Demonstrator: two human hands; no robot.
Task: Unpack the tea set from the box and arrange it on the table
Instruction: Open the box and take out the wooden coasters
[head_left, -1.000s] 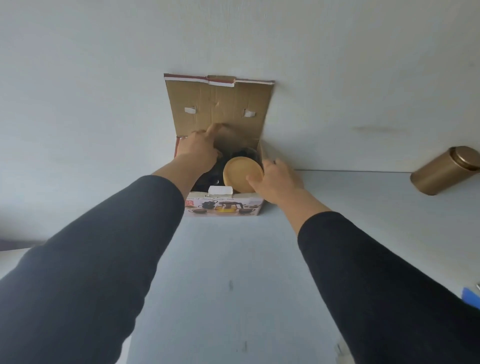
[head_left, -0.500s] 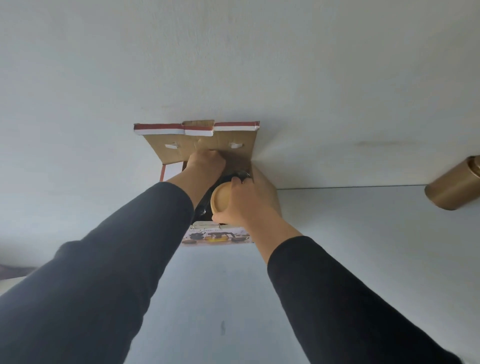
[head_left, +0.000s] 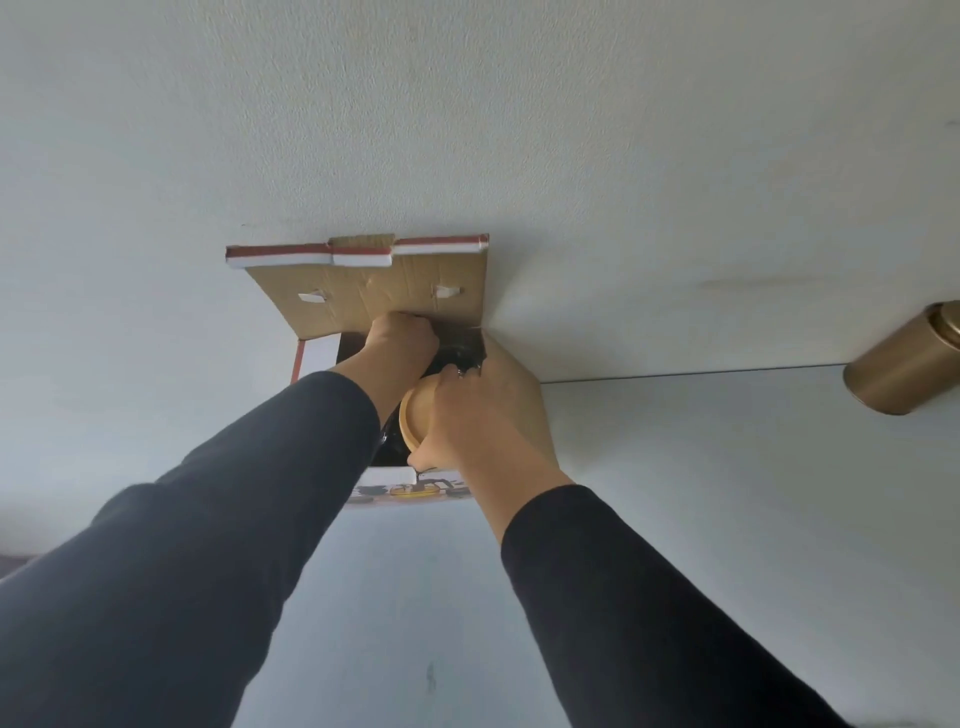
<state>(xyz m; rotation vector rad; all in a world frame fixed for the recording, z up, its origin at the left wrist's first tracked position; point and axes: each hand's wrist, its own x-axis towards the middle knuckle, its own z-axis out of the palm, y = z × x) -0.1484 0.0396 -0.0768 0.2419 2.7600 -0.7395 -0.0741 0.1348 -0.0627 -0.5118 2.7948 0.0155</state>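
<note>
Both hands reach into the open box (head_left: 317, 358) at the table's (head_left: 701, 493) far edge. The right hand (head_left: 483, 421) clamps a round wooden lid (head_left: 413, 415); the left hand (head_left: 400, 345) is fisted on something hidden inside. Unpacking has just begun; the next move likely calls for a straight, steady lift.

My sleeves (head_left: 649, 597) are dark navy, almost black. The box (head_left: 363, 296) under my hands is plain brown cardboard inside its raised flap, edged at the top with a red and white stripe; its near face, mid-frame, carries a printed picture in yellow and dark tones on white. The round lid (head_left: 413, 415) I grip is pale tan. The table (head_left: 727, 493) is light grey, the wall off-white. At the right edge, a tin (head_left: 904, 364) gleams brassy gold.
</note>
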